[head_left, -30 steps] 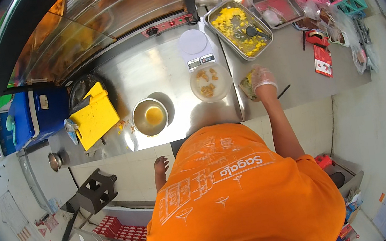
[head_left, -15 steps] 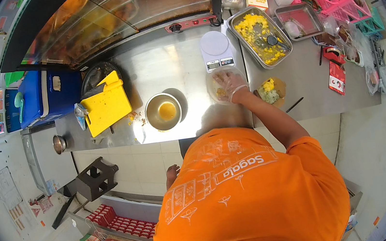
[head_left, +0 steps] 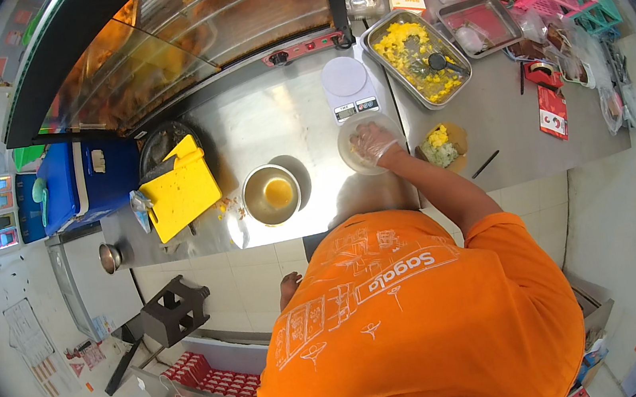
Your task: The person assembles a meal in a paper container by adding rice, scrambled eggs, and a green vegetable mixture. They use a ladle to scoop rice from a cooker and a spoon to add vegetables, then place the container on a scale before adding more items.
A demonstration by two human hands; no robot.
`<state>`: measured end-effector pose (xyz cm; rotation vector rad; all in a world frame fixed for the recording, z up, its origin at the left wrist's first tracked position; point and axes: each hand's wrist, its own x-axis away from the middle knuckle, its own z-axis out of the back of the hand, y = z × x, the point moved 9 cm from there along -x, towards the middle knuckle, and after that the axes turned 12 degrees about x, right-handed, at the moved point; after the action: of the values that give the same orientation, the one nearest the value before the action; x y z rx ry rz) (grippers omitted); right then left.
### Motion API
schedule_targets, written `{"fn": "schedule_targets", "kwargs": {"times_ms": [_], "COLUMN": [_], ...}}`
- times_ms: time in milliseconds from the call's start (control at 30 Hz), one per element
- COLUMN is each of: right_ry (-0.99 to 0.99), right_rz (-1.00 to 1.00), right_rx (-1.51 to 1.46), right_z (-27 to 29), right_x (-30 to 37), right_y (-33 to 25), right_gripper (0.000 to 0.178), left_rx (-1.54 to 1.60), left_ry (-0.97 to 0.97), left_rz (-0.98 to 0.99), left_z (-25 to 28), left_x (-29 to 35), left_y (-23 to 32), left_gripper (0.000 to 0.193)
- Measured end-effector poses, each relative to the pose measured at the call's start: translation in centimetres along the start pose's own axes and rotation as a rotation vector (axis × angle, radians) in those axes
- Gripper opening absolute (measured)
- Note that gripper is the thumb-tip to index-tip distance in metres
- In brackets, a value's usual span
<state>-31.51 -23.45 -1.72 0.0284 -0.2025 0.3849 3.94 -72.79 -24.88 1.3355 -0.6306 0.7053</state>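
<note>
My right hand (head_left: 377, 145), in a clear plastic glove, reaches into a round translucent bowl (head_left: 356, 163) on the steel counter. Its fingers are bent together inside the bowl; what they hold, if anything, is hidden. Just beyond the bowl stands a white kitchen scale (head_left: 347, 86) with a round platform. To the right of my forearm sits an open brown paper food box (head_left: 444, 148) with white rice and yellow scrambled egg. Down beside my body, away from the counter, hangs my left hand (head_left: 289, 286), small in view, bare, its fingers loosely apart and holding nothing.
A metal bowl (head_left: 252, 207) with yellowish liquid stands left of centre. Further left are a yellow cutting board (head_left: 181, 196) and blue cooler box (head_left: 83, 185). A steel pan (head_left: 459, 91) of egg with a black-handled utensil is at right. A glass display warmer (head_left: 232, 33) borders the back.
My right hand has shifted a little inside the bowl and now covers the brownish bits that showed there. The whole view has tilted slightly. My left hand still hangs down.
</note>
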Motion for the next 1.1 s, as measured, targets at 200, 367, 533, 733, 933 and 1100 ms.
{"fn": "schedule_targets", "kwargs": {"times_ms": [200, 367, 533, 733, 933, 1100], "right_ry": [-0.011, 0.192, -0.202, -0.219, -0.159, -0.073], "right_rz": [-0.029, -0.205, -0.364, -0.162, -0.288, -0.329], "right_rx": [-0.405, -0.598, -0.666, -0.111, -0.202, -0.271], "right_z": [-3.2, -5.7, -0.8, -3.8, -2.8, -3.4], "right_x": [-1.6, -0.9, 1.0, 1.1, 2.1, 2.1], "right_y": [0.6, 4.8, 5.9, 3.3, 0.6, 1.5], "right_gripper": [0.036, 0.030, 0.037, 0.035, 0.030, 0.032], "left_rx": [0.286, 0.380, 0.275, -0.678, -0.891, -0.304], "left_ry": [-0.151, -0.020, 0.099, -0.178, -0.209, -0.092], "left_rz": [-0.067, 0.096, 0.194, -0.118, -0.456, -0.040], "left_z": [-1.0, -0.6, -0.9, -1.3, -2.4, -0.4], "left_x": [-1.5, -2.7, -0.6, -0.6, -0.9, -3.6], "left_y": [-0.1, -0.6, -2.1, -0.2, 4.2, 2.0], "left_gripper": [0.046, 0.046, 0.046, 0.045, 0.046, 0.045]}}
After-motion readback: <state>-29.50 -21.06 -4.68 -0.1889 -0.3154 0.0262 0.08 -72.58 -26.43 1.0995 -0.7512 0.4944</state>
